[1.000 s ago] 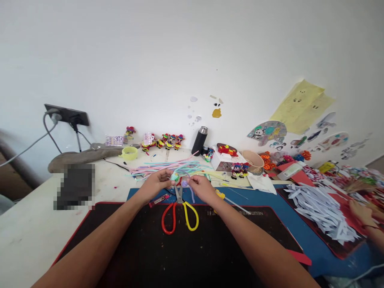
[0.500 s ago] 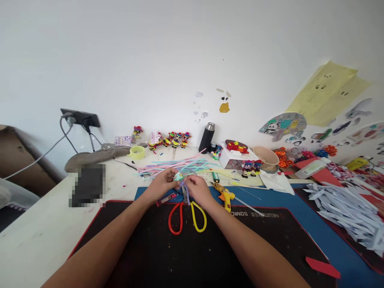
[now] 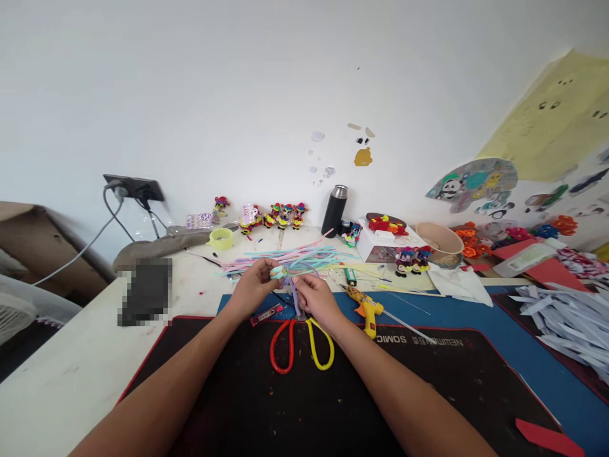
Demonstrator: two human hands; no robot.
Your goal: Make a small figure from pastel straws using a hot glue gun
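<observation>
My left hand (image 3: 254, 287) pinches a small mint-green figure (image 3: 277, 272) made of fuzzy stems. My right hand (image 3: 314, 297) closes on a lilac pipe cleaner (image 3: 294, 295), which loops beside the figure and hangs down between the hands. Just below lie scissors (image 3: 282, 346) with one red and one yellow handle, their blades partly hidden by the hands and the stem. A small dark red packet (image 3: 266, 315) is left of the blades. Behind my hands spreads a pile of pastel pipe cleaners (image 3: 285, 256).
A yellow hot glue gun (image 3: 367, 311) with a clear glue stick lies right of my hands on the dark mat (image 3: 419, 368). Farther back stand a black thermos (image 3: 334, 212), yellow tape (image 3: 221, 238), several fuzzy figurines (image 3: 285, 216) and a bowl (image 3: 440, 240). White paper strips (image 3: 564, 324) heap at right.
The view has shifted slightly, moving the scene in the picture. The mint figure and the fingers of both hands have shifted a little; each hand keeps its hold.
</observation>
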